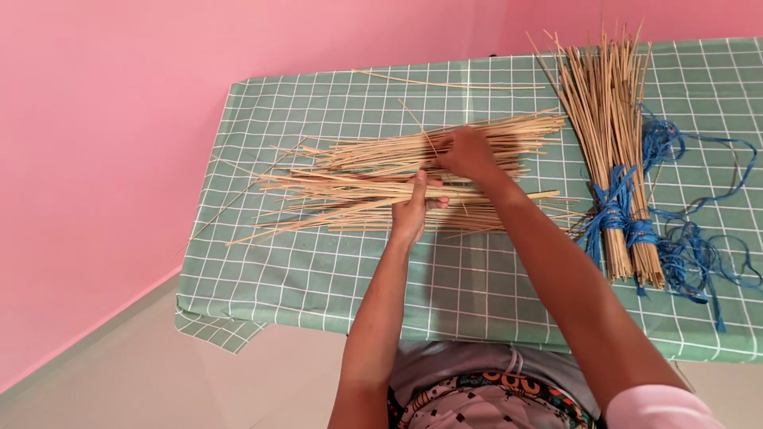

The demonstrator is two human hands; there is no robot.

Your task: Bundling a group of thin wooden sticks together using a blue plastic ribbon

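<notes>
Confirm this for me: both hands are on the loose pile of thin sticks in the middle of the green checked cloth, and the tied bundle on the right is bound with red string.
Not quite. The string around the tied bundle is blue, not red, as the head view shows. The rest holds: the left hand and the right hand are both on the loose pile of thin sticks in the middle of the green checked cloth.

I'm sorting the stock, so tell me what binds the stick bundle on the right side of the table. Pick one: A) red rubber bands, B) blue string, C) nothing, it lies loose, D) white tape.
B: blue string is wrapped around the bundle near its lower end, with loose ends trailing over the table to the right.
</notes>
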